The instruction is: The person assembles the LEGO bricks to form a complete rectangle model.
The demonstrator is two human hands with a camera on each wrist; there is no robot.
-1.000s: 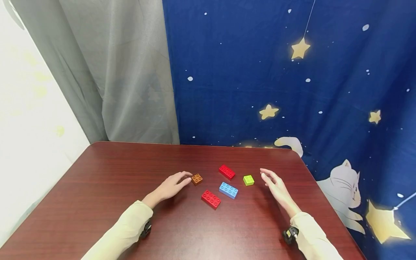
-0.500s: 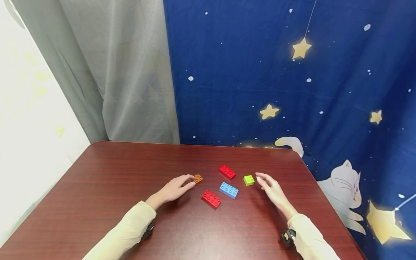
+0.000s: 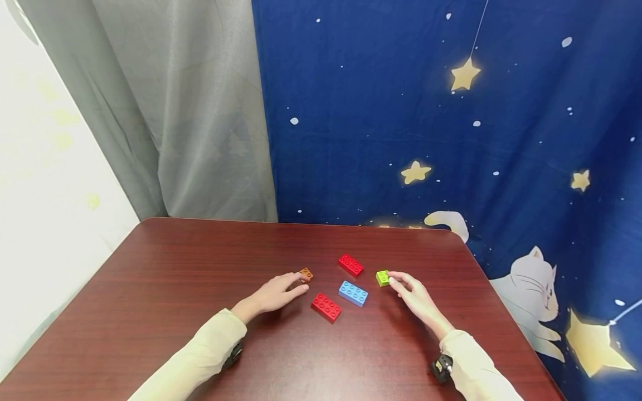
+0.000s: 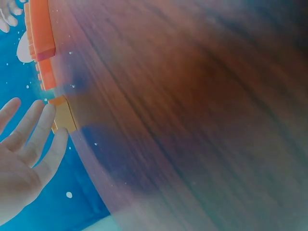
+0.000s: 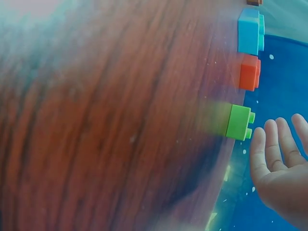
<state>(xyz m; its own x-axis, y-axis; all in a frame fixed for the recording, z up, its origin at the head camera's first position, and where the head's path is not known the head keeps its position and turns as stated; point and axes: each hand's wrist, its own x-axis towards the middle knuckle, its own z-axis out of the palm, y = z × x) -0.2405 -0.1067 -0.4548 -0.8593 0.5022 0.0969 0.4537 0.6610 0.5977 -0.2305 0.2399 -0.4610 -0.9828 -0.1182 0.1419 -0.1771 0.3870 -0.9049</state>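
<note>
My left hand [image 3: 273,292] hovers low over the table, its fingers extended beside a small brown toy building brick [image 3: 307,272] that they partly cover in the head view. In the left wrist view those fingers [image 4: 34,139] are spread, with the brick [image 4: 65,116] just past their tips. On the other side, my right hand [image 3: 418,298] reaches to a small lime green brick [image 3: 382,278], overlapping its right edge. The right wrist view has the fingers straight, close to the studs of the green brick [image 5: 237,122]. Neither hand grips anything.
Between the hands lie a blue brick [image 3: 353,293], a near red brick [image 3: 326,307] and a far red brick [image 3: 350,265]. All rest on the dark reddish wooden table [image 3: 200,256]. Behind it hang a grey curtain [image 3: 215,111] and a blue starry curtain [image 3: 351,111].
My left hand has slid right and slightly nearer, covering part of the brown brick. My right hand has come left and down to the green brick. The bricks lie where they were.
</note>
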